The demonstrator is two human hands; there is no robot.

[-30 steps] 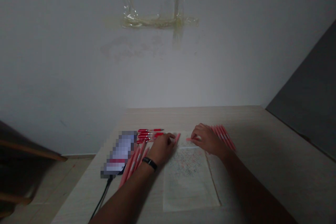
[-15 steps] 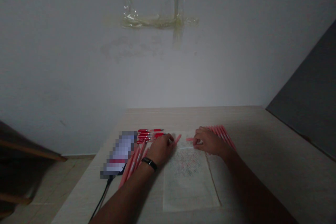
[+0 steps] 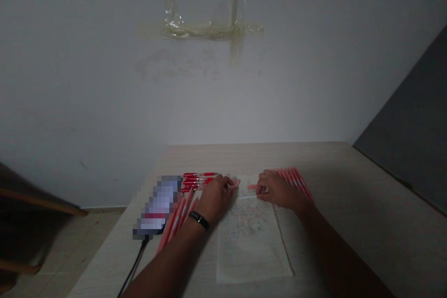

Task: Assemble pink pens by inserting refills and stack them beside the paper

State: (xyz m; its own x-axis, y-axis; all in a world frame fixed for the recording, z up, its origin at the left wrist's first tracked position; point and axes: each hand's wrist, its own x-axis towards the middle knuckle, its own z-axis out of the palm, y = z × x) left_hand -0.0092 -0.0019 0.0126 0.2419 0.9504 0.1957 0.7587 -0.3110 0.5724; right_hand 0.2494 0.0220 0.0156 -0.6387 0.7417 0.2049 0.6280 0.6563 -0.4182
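Observation:
My left hand (image 3: 218,193), with a black band on its wrist, is closed over the paper's upper left. A short pink pen piece (image 3: 238,183) sticks up from its fingertips. Across from it my right hand (image 3: 274,187) pinches another pink pen piece (image 3: 252,187), whose end points left. Between the hands a thin white stick (image 3: 247,197), like a pen refill, runs across the paper up to the right fingers. Under both lies a sheet of paper (image 3: 253,256) covered in scribbles. The fingers hide most of each held piece.
Pink pens (image 3: 296,179) lie in a row behind my right hand. Left of the paper are red pens (image 3: 199,180) and more pink pens (image 3: 174,219). A phone (image 3: 159,205) with a cable (image 3: 134,263) lies at the table's left. A wall stands behind the table.
The pink piece in my left hand has turned and shows less of its length. My left fingers have shifted slightly; the right hand stays nearly in place.

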